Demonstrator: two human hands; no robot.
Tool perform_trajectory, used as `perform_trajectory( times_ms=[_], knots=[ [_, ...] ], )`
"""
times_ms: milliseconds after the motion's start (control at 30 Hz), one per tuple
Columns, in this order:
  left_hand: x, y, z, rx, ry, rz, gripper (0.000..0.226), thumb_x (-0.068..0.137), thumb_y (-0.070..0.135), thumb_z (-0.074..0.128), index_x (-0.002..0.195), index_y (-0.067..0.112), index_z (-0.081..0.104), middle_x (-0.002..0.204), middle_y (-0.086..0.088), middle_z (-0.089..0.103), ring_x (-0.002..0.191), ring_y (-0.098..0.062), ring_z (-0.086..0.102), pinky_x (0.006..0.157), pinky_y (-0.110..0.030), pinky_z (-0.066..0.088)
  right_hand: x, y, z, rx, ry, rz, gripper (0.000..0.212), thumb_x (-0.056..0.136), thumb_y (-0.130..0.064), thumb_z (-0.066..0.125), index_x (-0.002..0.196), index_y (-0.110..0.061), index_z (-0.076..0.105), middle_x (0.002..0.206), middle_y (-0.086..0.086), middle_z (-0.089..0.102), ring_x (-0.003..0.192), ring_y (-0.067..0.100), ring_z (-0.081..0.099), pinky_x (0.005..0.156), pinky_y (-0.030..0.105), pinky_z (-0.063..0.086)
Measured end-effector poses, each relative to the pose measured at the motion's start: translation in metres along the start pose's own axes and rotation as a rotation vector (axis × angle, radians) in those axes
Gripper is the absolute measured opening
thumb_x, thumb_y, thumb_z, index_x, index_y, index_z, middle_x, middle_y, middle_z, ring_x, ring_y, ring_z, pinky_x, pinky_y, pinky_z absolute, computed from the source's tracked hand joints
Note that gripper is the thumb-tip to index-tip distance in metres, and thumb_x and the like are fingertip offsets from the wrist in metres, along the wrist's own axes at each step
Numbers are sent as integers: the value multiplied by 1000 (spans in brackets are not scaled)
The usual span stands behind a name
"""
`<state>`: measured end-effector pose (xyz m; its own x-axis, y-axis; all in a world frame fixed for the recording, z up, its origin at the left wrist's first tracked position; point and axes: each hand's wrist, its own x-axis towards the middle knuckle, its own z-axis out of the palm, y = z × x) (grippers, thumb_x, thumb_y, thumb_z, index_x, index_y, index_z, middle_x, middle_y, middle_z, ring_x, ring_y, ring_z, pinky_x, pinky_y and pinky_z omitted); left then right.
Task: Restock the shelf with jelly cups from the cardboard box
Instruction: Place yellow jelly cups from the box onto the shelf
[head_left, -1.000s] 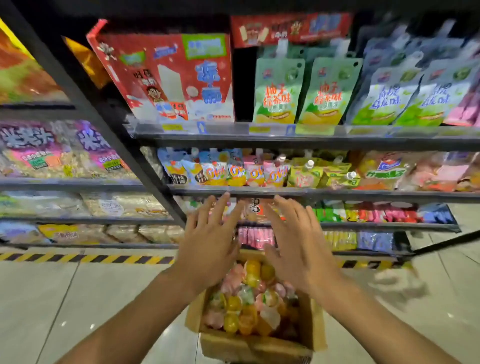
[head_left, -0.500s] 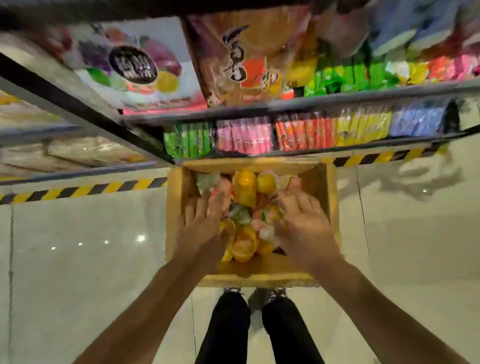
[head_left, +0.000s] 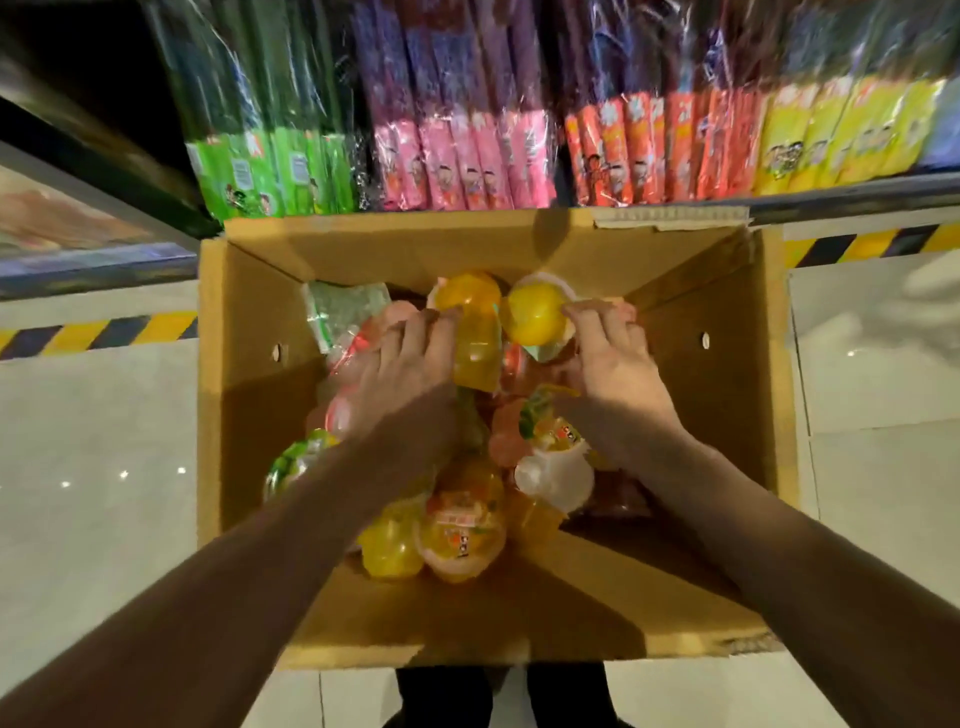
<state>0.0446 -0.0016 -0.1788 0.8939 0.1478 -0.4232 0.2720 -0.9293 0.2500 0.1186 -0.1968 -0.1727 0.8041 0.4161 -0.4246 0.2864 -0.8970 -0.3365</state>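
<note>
An open cardboard box (head_left: 244, 415) stands on the floor below me, filled with several jelly cups in yellow, orange, pink and green. My left hand (head_left: 410, 374) lies over the pile left of centre, its fingers curled down on a pink jelly cup (head_left: 358, 343), fingertips against an orange cup (head_left: 470, 299). My right hand (head_left: 615, 364) reaches to the far right of the pile, its bent fingers gripping the rim of a yellow jelly cup (head_left: 532, 314). Both thumbs are hidden. The lowest shelf (head_left: 857, 200) runs just behind the box.
The lowest shelf holds upright rows of green (head_left: 270, 176), pink (head_left: 457, 161), orange (head_left: 654, 156) and yellow (head_left: 841, 135) snack packs. A yellow-black hazard stripe (head_left: 98, 332) marks the floor edge. Glossy floor tiles (head_left: 93, 467) lie on both sides. My legs stand at the box's near edge.
My view has dropped from the upper shelves down to the box. Both hands went from above the box into the pile and on to the cups at its far end.
</note>
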Motion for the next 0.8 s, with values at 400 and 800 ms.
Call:
perform_trajectory(
  times_ms=[400,800],
  knots=[
    [34,-15,38,-79,41,120,78,83,31,68,149,26,27,142,-1,34,128,-26,32,102,-42,32,67,9,34,-72,91,-156,84,77,-27,83,146,-31,33,144,-2,36,118,30,39,95,47,41],
    [-31,3,-53,-488,121,62,84,71,39,84,140,24,40,130,4,51,122,-16,49,101,-38,44,-11,-13,-47,251,245,-122,74,75,-38,85,138,-25,49,130,-4,54,116,19,46,92,28,33]
  ],
)
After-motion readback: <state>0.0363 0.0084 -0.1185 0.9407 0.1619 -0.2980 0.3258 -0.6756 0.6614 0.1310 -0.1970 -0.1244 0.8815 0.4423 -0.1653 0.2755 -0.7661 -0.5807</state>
